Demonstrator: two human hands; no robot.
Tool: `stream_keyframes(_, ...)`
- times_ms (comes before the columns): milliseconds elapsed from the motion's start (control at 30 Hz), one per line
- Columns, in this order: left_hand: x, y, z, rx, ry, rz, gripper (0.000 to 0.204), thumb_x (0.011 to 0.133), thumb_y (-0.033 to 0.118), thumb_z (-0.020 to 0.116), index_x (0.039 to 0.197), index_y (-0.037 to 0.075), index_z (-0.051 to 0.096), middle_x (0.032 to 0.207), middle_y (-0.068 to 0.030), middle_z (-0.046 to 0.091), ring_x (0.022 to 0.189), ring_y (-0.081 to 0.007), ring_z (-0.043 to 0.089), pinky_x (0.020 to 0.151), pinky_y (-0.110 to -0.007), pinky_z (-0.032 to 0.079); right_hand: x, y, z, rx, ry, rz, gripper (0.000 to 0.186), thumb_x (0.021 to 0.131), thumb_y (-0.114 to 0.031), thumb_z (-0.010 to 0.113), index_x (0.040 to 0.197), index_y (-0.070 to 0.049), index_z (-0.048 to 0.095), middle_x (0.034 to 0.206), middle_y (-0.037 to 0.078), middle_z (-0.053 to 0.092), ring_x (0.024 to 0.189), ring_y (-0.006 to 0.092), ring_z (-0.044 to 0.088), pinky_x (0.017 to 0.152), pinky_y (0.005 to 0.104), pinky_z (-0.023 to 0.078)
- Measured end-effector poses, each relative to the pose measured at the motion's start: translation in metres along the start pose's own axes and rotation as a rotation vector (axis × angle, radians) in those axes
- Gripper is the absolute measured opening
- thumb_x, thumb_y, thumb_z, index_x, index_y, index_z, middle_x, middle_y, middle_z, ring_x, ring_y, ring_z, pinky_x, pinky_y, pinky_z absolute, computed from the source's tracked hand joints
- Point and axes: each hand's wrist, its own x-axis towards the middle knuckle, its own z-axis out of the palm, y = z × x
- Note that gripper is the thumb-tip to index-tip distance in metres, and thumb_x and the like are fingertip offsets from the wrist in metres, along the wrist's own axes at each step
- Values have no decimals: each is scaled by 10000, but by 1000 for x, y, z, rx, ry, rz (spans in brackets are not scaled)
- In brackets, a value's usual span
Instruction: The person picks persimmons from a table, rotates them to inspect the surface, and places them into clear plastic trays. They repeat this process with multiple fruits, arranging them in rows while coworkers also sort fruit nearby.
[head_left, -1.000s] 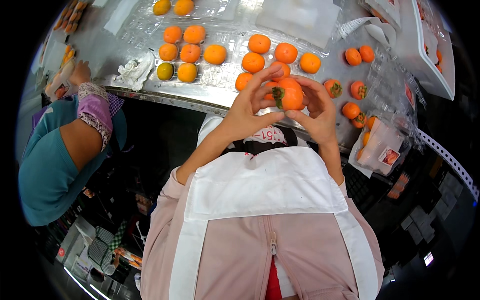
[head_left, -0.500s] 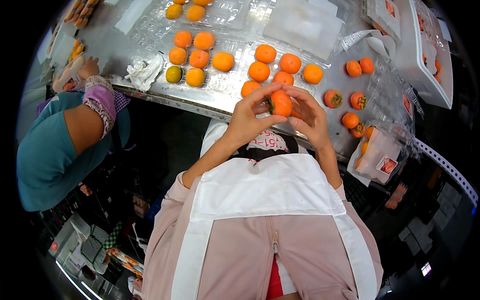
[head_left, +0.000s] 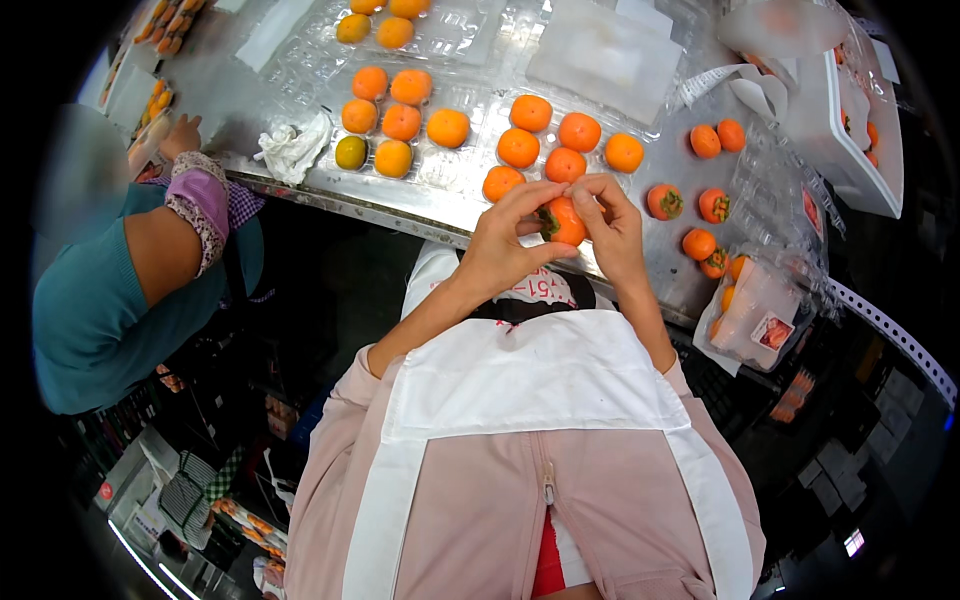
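An orange persimmon (head_left: pixel 568 222) with a green calyx is held between my hands at the near edge of the table. My left hand (head_left: pixel 500 243) curls around its left side, thumb below and fingers above. From the right, my right hand (head_left: pixel 619 235) closes on it with bent fingers and the thumb near its top. Just beyond lies a clear plastic tray (head_left: pixel 470 165) with several persimmons in its hollows, one of them greenish (head_left: pixel 351 152). Loose persimmons (head_left: pixel 664 201) rest on the metal right of my hands.
A crumpled white cloth (head_left: pixel 293 147) lies by the front edge of the metal table (head_left: pixel 400 205). At right stand a filled clear pack (head_left: pixel 765 315) and a white box (head_left: pixel 870 165). A co-worker's arm (head_left: pixel 165 240) reaches over the table at left.
My right hand's fingers have drawn in from spread to bent, and its thumb has moved up near the persimmon's top. The left hand keeps its hold.
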Motion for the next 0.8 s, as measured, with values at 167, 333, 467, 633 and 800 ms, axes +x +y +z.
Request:
stream_keyframes(167,-5,-3,-6,104,-27,33,640,677,37,772,1265,101,527,1265,-53,488,1199,-201,465,914,-333,469,-6,1,1,-92,92,122,197,943,-188,529,989,-4,584,917,10,563,818,72,501,727,218,421)
stream_keyframes(333,9,7,-6,299,9,274,592,672,70,762,1226,82,555,1218,-98,524,1122,-258,509,910,-347,435,-2,-14,-1,-295,-87,95,282,900,-162,459,1114,11,520,1005,152,622,933,201,606,806,317,465)
stream_keyframes(467,6,5,-8,385,6,273,588,683,92,746,1235,80,544,1235,-89,525,1156,-271,458,973,-367,370,1,-6,6,-348,-126,114,286,891,-251,549,1037,-4,546,753,149,653,707,242,673,634,335,497)
stream_keyframes(633,7,5,-11,341,14,295,633,666,105,760,1249,80,515,1246,-113,450,1156,-280,444,954,-360,391,4,-17,10,-414,-164,111,338,946,-281,469,1084,20,539,853,132,646,758,186,653,628,298,507)
stream_keyframes(800,6,7,-12,306,-3,262,607,673,133,762,1226,69,520,1187,-120,480,1122,-289,469,928,-360,407,1,-15,7,-436,-128,152,342,940,-313,456,1049,-6,559,816,185,646,771,294,658,652,363,496)
